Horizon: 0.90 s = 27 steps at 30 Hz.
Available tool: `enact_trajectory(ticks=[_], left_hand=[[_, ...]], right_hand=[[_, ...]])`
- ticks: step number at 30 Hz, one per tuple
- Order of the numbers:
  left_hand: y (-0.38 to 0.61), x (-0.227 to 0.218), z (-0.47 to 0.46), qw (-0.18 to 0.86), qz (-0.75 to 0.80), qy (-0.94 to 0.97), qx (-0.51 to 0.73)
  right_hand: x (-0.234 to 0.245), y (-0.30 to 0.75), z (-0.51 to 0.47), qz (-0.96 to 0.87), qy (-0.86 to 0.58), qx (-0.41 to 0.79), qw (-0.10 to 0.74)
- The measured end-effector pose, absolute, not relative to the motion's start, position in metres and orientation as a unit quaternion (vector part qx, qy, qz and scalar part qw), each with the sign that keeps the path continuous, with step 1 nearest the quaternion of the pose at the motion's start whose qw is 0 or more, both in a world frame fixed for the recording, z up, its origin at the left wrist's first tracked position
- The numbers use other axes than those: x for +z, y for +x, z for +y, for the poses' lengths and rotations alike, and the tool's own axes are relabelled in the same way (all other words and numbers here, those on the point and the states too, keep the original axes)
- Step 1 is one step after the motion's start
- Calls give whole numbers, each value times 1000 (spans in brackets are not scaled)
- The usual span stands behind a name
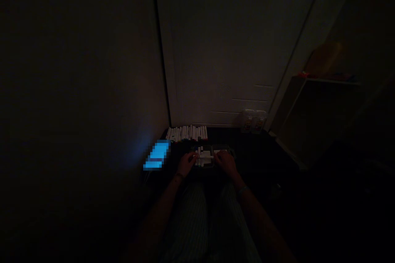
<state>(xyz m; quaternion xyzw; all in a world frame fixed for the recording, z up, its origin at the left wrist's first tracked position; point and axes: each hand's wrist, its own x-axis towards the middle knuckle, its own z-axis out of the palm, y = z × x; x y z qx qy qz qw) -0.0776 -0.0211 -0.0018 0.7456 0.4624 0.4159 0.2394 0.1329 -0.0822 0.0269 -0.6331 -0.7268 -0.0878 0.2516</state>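
Head view: your left grip [187,163] pinches a white marker [206,157] above the case [209,166], right grip [226,162] closure unclear; darkness could cause a fumble.

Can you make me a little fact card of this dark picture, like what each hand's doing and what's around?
Light: very dim
Left hand: at one end of a white pen
Right hand: near the other end; grip too dark to tell
Under the pen: open case holding more white pens
Behind: row of pens on the dark table
Far left: blurred blue glow
Back right: two pale containers
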Motion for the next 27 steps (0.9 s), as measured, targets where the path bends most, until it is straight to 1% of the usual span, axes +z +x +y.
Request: enact_trajectory(ticks=[11, 27], left_hand=[[-77, 1, -23, 248, 457, 745, 417], [-78, -3, -20, 241, 459, 744, 421]], right_hand=[[21, 135, -79, -724, -630, -107, 260], [25, 133, -80, -722, -638, -96, 250]])
